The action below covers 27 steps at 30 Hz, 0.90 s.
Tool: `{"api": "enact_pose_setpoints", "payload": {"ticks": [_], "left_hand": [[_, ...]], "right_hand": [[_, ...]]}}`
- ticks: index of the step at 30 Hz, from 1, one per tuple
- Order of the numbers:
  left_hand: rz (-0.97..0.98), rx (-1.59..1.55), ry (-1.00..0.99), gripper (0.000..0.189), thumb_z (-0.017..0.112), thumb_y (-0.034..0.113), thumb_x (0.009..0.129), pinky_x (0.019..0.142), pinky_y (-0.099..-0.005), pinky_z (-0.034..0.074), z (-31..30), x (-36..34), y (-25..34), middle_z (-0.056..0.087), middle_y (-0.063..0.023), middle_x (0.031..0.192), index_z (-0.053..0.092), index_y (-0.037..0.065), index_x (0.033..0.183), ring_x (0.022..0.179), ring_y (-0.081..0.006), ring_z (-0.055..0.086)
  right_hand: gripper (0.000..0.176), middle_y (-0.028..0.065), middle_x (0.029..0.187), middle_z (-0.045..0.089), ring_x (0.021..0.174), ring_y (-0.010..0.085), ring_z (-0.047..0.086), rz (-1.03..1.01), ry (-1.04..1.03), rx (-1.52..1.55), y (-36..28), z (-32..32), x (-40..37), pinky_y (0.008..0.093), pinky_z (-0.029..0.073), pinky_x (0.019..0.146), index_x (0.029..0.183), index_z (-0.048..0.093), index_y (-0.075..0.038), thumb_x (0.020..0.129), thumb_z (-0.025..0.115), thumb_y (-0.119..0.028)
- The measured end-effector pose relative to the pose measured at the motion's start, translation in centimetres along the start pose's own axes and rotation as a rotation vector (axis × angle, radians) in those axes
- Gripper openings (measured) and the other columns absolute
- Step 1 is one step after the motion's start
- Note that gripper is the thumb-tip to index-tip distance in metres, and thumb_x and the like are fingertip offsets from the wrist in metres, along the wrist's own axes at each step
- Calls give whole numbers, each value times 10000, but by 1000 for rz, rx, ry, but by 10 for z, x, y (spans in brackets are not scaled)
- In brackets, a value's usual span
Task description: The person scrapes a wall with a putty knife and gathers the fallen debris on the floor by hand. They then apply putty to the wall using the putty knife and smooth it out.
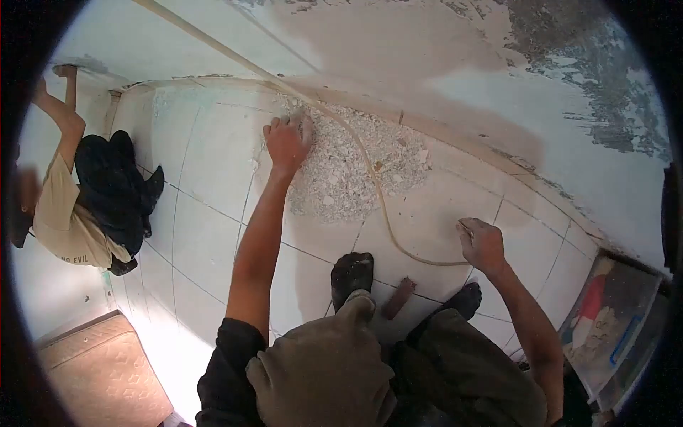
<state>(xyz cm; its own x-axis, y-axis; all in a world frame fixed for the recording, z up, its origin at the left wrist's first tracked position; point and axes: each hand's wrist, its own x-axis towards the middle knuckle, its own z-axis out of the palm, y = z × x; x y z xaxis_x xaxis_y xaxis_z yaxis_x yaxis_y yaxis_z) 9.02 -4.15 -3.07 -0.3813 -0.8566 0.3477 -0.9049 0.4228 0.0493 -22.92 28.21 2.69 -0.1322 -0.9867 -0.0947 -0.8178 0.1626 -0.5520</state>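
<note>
My left hand (288, 142) reaches out over the left part of a heap of pale rubble chips (334, 171), fingers apart and nothing seen in them. A thin beige hose (380, 196) comes down from the upper left, crosses the rubble and curves to my right hand (485, 245). That hand is closed, low over the tiles at the right, and the hose disappears into it at the palm side. Its fingertips are pinched together with a small bit showing between them. A reddish-brown block (399, 298) lies on the floor between my feet.
At the left, another person (67, 206) sits or crouches with one arm raised to the wall. A wall with peeling paint (569, 78) runs along the top. A clear plastic box (605, 313) stands at right; a tan quilted mattress (107, 370) is at lower left.
</note>
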Motion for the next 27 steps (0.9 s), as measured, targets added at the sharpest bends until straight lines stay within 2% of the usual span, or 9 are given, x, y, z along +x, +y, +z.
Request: {"api": "enact_pose_setpoints", "payload": {"ticks": [2, 5, 14, 16, 20, 27], "left_hand": [[25, 150, -45, 317, 550, 360, 865, 792, -444, 379, -13, 11, 9, 559, -96, 941, 679, 189, 1100, 891, -279, 535], [17, 150, -33, 314, 550, 380, 868, 816, -469, 360, -16, 15, 9, 549, -114, 1030, 677, 221, 1107, 958, -286, 509], [30, 92, 44, 341, 577, 391, 856, 909, -480, 301, -9, -11, -5, 518, -133, 1153, 665, 222, 1140, 1124, -300, 419], [27, 82, 42, 337, 578, 388, 856, 913, -484, 300, -11, -15, -6, 505, -135, 1183, 665, 220, 1135, 1127, -305, 418], [5, 85, -12, 333, 583, 386, 851, 919, -492, 303, -20, -18, -1, 459, -141, 1274, 664, 212, 1123, 1134, -319, 414], [32, 146, 21, 381, 559, 424, 856, 908, -516, 310, -2, -1, 2, 440, -150, 1306, 641, 210, 1159, 1158, -335, 410]], "right_hand": [[163, 133, 868, 677, 749, 315, 655, -11, -5, 7, -3, 2, 1, 396, 529, 658, 942, 660, -47, 839, 610, -163], [173, 135, 871, 676, 759, 317, 654, -12, -30, 17, -6, 4, 2, 393, 527, 670, 945, 658, -45, 846, 602, -175], [172, 137, 876, 675, 771, 322, 652, -52, -5, 39, -11, 6, 3, 395, 523, 676, 938, 659, -45, 847, 602, -179], [162, 149, 877, 677, 770, 319, 658, -27, -15, 33, -15, 4, 3, 367, 529, 689, 930, 672, -24, 849, 621, -154], [164, 149, 877, 676, 766, 321, 657, -43, -21, 44, -14, 4, 0, 370, 527, 683, 929, 671, -22, 848, 617, -154], [166, 146, 869, 674, 754, 320, 654, -38, -40, 41, -16, 1, 2, 371, 523, 664, 928, 669, -23, 848, 617, -159]]}}
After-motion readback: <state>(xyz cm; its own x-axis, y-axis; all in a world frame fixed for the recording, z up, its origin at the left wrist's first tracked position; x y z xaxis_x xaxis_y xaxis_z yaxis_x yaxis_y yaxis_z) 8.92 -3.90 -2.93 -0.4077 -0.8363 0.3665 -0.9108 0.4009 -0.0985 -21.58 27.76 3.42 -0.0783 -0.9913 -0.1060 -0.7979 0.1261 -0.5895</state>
